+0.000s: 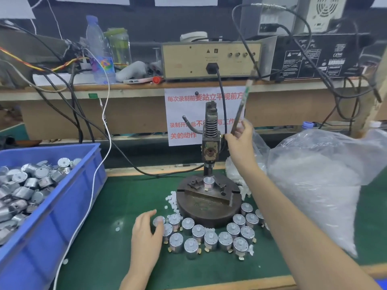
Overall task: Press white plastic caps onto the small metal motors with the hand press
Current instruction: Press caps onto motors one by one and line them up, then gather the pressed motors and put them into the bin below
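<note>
Metal motor [209,183] seated under press; right hand [240,143] gripping lever [240,110], left hand [146,233] fingers loosely spread on a motor [159,221]; off-centre cap could jam.

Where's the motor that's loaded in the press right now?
In the head view, centre frame: the motor stands upright on the press base, directly under the ram, with the right hand on the lever above.

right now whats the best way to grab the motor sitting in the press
Pinch the motor by its round sides, coming from the front: the ram hangs right above its top, and fixture blocks flank it on the base.
</note>
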`<state>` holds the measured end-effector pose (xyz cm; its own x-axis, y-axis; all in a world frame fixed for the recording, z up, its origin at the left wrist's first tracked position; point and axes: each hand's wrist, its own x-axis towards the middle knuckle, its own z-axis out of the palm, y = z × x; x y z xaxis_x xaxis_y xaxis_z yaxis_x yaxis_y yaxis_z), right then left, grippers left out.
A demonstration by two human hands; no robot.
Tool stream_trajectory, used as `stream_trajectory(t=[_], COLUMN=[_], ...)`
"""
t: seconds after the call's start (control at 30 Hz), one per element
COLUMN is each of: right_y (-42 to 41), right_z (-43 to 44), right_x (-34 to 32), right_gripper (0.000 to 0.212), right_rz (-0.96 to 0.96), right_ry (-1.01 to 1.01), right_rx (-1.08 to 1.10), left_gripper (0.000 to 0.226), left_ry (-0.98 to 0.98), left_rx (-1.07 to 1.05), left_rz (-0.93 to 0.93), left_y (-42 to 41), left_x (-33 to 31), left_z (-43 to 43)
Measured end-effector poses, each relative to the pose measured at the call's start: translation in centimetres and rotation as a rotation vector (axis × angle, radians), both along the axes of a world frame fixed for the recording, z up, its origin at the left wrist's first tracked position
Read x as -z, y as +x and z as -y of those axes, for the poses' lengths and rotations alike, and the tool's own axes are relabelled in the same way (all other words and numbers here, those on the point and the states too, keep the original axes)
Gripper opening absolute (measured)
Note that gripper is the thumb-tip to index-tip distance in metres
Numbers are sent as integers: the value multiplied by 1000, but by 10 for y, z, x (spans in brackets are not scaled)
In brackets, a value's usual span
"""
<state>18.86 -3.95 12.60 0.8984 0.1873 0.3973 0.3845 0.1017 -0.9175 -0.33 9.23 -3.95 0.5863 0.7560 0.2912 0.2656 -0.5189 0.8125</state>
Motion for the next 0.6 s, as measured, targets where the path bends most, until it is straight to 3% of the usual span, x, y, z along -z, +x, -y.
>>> stream_trajectory(t=[0.07,0.17,0.37,0.47,0.6], right_y=[1,-6,-19,-18,-22], right_z=[-1,-7,-27,-29,-29], right_x=[18,54,84,91,103], right_gripper=[40,32,10,21,38], right_rz=[-50,-70,34,-3,153], right_ry=[-73,-409,-688,-746,-845], right_rx=[101,117,15,-13,12], left_gripper=[27,24,20,19,18], left_ry=[59,102,-60,-80,-78], left_rx=[41,96,83,89,96], left_rz=[-22,-52,26,32,29], left_y=[-1,0,-3,-4,-4], left_x=[5,5,4,6,6], left_z=[0,-1,-3,-4,-5])
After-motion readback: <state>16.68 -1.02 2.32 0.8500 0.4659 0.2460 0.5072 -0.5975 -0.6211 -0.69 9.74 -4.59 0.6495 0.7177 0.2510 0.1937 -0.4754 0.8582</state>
